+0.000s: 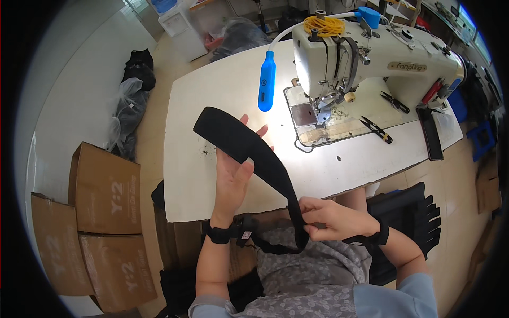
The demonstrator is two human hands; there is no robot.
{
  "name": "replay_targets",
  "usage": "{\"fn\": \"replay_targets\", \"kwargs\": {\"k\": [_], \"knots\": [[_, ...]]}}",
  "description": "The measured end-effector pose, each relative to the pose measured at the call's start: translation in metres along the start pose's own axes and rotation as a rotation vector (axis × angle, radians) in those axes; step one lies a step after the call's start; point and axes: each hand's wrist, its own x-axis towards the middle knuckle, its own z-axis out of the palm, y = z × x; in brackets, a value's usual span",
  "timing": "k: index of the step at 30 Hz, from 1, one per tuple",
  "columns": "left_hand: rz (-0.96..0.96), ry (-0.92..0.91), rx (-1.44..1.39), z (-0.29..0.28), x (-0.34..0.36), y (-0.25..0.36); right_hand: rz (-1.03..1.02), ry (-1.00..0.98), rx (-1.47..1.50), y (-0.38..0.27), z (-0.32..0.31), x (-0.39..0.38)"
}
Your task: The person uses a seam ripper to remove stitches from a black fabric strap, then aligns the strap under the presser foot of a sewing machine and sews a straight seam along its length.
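A long black fabric strap (260,159) stretches between my hands above the near part of the white sewing table (196,169). Its wide, flat end points up to the left. My left hand (231,177) supports that wide part, thumb on top and fingers behind it. Lower down, my right hand (334,218) pinches the strap between thumb and fingers where it narrows. From there the strap loops down over my lap and back toward my left wrist, where its far end is hard to make out. The sewing machine (382,58) stands beyond, its needle area lit and apart from the strap.
Two thread snips (377,130) lie right of the needle plate (304,114). A blue handheld device (266,82) hangs from a white cable. Cardboard boxes (106,191) are stacked at left, near dark bags (130,111). Black fabric pieces (400,228) lie right of my lap.
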Motion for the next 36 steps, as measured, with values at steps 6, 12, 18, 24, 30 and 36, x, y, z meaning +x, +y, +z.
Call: {"fn": "replay_targets", "kwargs": {"k": [6,12,18,24,30,36], "knots": [[-0.078,0.157,0.331,0.02,0.026,0.017,0.238,0.068,0.922,0.025,0.032,-0.004],[-0.173,0.163,0.817,-0.043,0.029,-0.03,0.244,0.1,1.407,0.035,0.051,-0.019],[-0.313,0.112,1.16,-0.041,0.018,-0.042,0.394,0.29,1.112,0.041,0.051,-0.037],[0.119,0.133,1.524,-0.004,-0.028,-0.018,0.424,0.437,0.862,0.037,0.058,-0.042],[0.014,-0.038,1.16,0.05,-0.102,-0.002,0.413,0.5,0.773,0.041,0.064,-0.045],[-0.11,0.052,1.046,0.064,-0.123,-0.019,0.44,0.513,0.856,0.042,0.066,-0.045]]}}
